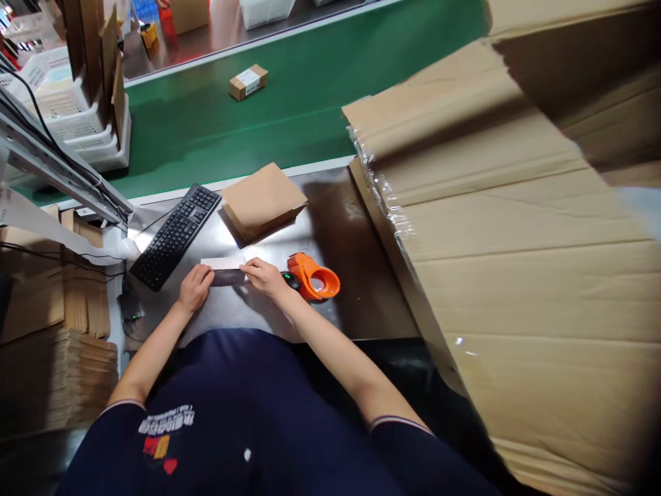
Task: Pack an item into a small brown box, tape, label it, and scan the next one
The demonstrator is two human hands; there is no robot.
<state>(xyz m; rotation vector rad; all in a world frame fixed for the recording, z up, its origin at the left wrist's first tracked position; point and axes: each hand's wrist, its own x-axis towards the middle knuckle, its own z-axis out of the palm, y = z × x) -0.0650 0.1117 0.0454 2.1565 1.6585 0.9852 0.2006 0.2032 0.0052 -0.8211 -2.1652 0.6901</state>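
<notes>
White, slim and rectangular, a flat piece (223,263) is to the right of the black plastic keyboard (175,236); my left hand (194,286) pinches its end nearer the keyboard, my right hand (262,275) its other end. Beyond the keyboard, stacked white perforated plastic baskets (82,127) hold upright brown cardboard sheets (90,48), and a small closed brown cardboard box (248,83) hides its contents.

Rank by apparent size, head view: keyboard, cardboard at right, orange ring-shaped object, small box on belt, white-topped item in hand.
1. Cardboard at right
2. Keyboard
3. Orange ring-shaped object
4. Small box and white-topped item, unranked: sizes look close, and left hand and right hand overlap the item.
</notes>
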